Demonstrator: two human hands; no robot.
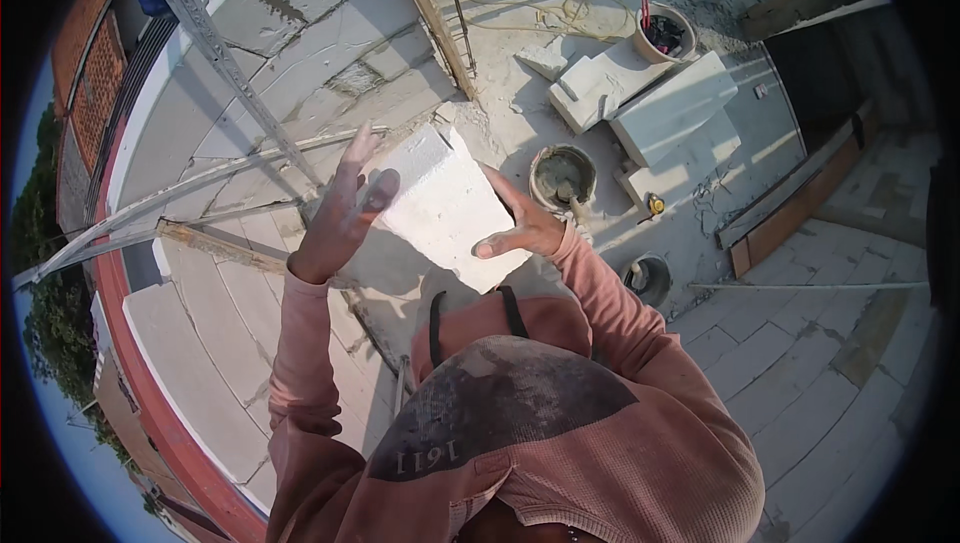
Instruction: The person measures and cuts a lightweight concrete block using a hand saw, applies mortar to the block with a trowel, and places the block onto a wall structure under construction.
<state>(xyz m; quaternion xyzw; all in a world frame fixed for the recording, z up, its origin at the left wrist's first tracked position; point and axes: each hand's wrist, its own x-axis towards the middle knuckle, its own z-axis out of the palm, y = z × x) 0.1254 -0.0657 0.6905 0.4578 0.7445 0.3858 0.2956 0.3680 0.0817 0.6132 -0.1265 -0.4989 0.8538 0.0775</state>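
A white aerated concrete block (450, 205), bright in the sun, is held up in front of my chest. My right hand (528, 221) grips its right side, thumb on the near face and the other fingers partly hidden along the edge. Beside the block's left edge is my left hand (348, 211), fingers stretched and apart; its thumb is close to the block, and I cannot tell if it touches. A round bucket of grey mortar (562, 179) stands on the floor just beyond my right hand, with a handle at its rim.
Cut white blocks (675, 108) lie at the right, with a tool bucket (664, 33) behind and a yellow tape measure (655, 205) nearby. A dark bucket (648, 279) stands by my right arm. Block wall (215, 343), metal strut (225, 63) and wooden post (432, 18) flank my left.
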